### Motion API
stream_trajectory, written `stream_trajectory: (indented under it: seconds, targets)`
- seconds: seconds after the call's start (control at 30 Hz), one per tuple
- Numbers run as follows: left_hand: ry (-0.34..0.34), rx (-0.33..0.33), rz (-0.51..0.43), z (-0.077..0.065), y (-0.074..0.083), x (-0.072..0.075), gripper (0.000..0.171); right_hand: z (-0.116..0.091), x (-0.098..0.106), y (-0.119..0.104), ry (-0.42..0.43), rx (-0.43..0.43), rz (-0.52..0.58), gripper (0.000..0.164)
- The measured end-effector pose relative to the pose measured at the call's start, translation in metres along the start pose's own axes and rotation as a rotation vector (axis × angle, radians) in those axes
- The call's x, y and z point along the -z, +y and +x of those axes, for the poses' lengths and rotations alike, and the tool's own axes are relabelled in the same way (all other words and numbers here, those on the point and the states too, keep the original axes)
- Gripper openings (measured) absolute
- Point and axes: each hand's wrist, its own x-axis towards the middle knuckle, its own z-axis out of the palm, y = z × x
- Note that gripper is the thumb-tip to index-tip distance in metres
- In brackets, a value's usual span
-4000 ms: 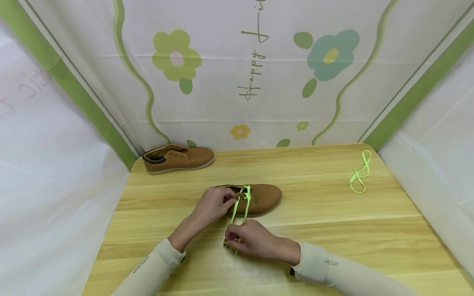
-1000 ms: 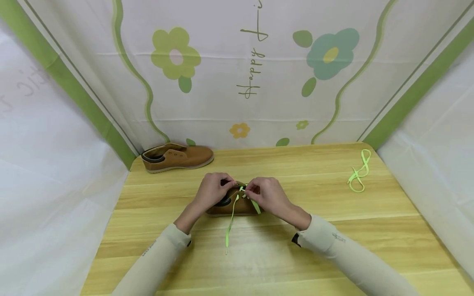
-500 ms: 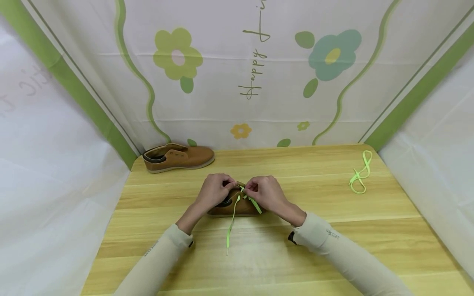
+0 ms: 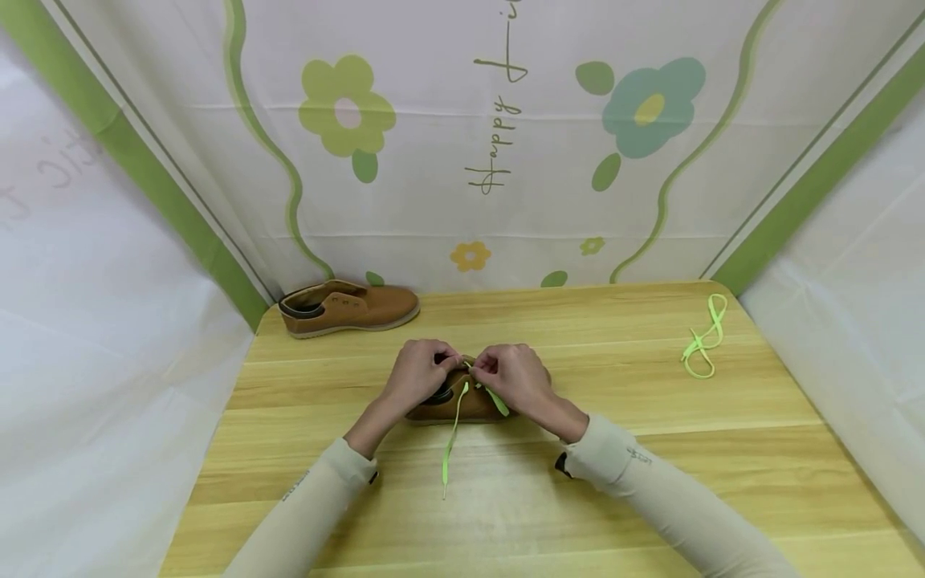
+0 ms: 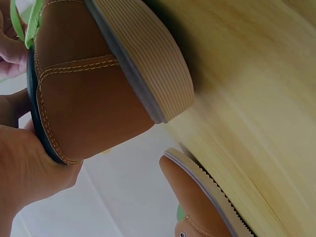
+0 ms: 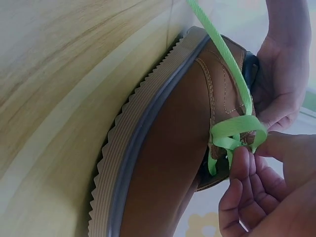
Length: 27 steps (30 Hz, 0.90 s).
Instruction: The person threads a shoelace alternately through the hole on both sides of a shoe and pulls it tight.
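Observation:
A brown leather shoe, toe to the right, stands mid-table with a neon green shoelace threaded through its eyelets. One lace end hangs down over the near side onto the table. My left hand reaches over the shoe's opening and pinches the edge of its far eyelet flap. Close beside it, my right hand pinches the lace at the far flap. In the right wrist view, a loop of the lace curls round by the right fingertips. The left wrist view shows the shoe's heel.
A second brown shoe, without a lace, stands at the table's back left edge. Another green lace lies looped at the back right. A white flowered curtain rises behind the wooden table.
Since four seconds ago, my right hand has gone from pulling lace in front of the shoe to its far flap, lately edging left. My left hand has moved up to that flap. One lace end now hangs free.

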Motion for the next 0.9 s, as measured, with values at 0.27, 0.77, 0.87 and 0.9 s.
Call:
stream_trajectory:
  seconds: [0.27,0.77,0.87,0.9]
  targets:
    - [-0.004,-0.027,-0.009,-0.002,-0.002,0.001,0.009,0.002,-0.006,0.0,0.076,0.032,-0.066,0.01]
    - [0.129,-0.277,0.071,-0.009,-0.014,-0.003,0.005,0.004,-0.012,0.009,0.139,0.094,-0.123,0.017]
    - [0.146,-0.287,0.088,-0.01,-0.014,-0.004,0.005,0.006,-0.01,0.009,0.088,0.112,-0.108,0.009]
    - [0.149,-0.288,0.095,-0.01,-0.014,-0.004,0.005,0.007,-0.01,0.009,0.067,0.117,-0.102,0.007]
